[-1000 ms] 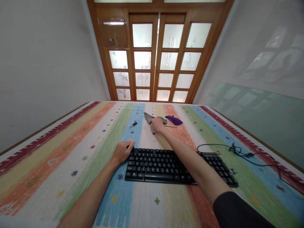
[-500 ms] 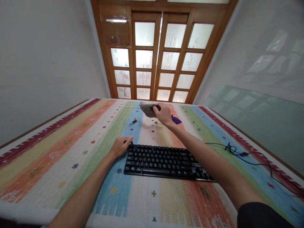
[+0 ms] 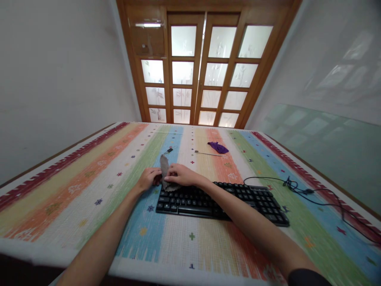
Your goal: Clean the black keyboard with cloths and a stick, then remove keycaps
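A black keyboard point(image 3: 190, 209) lies in front of me on the striped tablecloth. My right hand point(image 3: 183, 175) pinches a grey cloth point(image 3: 164, 167) over the keyboard's upper left corner. Part of the cloth stands up between my two hands, and its lower end rests on the keys. My left hand point(image 3: 149, 178) is at that same corner, fingers curled and closed, against the left side of the cloth. Whether those fingers grip the cloth or the keyboard's edge is hidden. My right forearm crosses over the middle of the keyboard.
Beyond the keyboard lie a purple cloth point(image 3: 218, 147), a thin stick with a small head point(image 3: 208, 153) and a small black object with a loop point(image 3: 169, 150). A black cable point(image 3: 300, 191) runs off right across the tablecloth point(image 3: 98, 222). Wooden glazed doors point(image 3: 199, 63) stand behind.
My right hand has brought the grey cloth from the far middle of the table toward me and left, down onto the keyboard's corner. My left hand has stayed about the same place.
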### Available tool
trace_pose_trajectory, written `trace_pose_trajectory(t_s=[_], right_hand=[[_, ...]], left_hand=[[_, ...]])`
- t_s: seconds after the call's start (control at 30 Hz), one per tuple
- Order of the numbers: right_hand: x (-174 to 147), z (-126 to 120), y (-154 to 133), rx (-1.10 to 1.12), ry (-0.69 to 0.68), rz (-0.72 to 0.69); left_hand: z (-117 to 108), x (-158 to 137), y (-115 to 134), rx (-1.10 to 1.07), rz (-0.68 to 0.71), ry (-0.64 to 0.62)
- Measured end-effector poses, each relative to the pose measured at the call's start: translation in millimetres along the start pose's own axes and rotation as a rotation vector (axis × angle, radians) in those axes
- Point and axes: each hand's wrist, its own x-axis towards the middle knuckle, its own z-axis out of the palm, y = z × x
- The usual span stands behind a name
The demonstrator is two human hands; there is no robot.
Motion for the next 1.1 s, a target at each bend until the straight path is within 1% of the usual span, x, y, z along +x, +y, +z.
trace_pose_trajectory(t_s=[0.1, 0.17, 0.27, 0.37, 0.43, 0.5, 0.73, 1.1], right_hand=[[10.9, -1.2, 5.9, 0.05, 0.008, 0.141], [15.8, 1.7, 5.7, -0.021, -0.04, 0.195], [20.3, 9.7, 0.7, -0.221, -0.088, 0.176], [22.4, 16.3, -4.4, -0.322, -0.038, 0.2], [23.1, 18.4, -5.0, -0.296, -0.017, 0.25], [23.2, 19.0, -3.4, -0.243, -0.014, 0.27], [22.9, 20.9, 3.7, -0.169, 0.027, 0.27], [22.3, 22.9, 8.1, -0.071, 0.095, 0.268]], left_hand=[[-0.3, -0.1, 0.3, 0.046, -0.001, 0.014], [0.5, -0.6, 0.5, 0.097, 0.01, 0.05], [2.1, -2.4, 0.9, 0.187, 0.043, 0.116], [3.4, -4.3, 1.6, 0.261, 0.074, 0.147], [4.1, -5.2, 2.2, 0.296, 0.086, 0.152], [4.7, -5.8, 2.9, 0.324, 0.094, 0.155], [6.4, -7.3, 5.6, 0.361, 0.101, 0.181], [6.8, -8.0, 5.2, 0.327, 0.069, 0.202]])
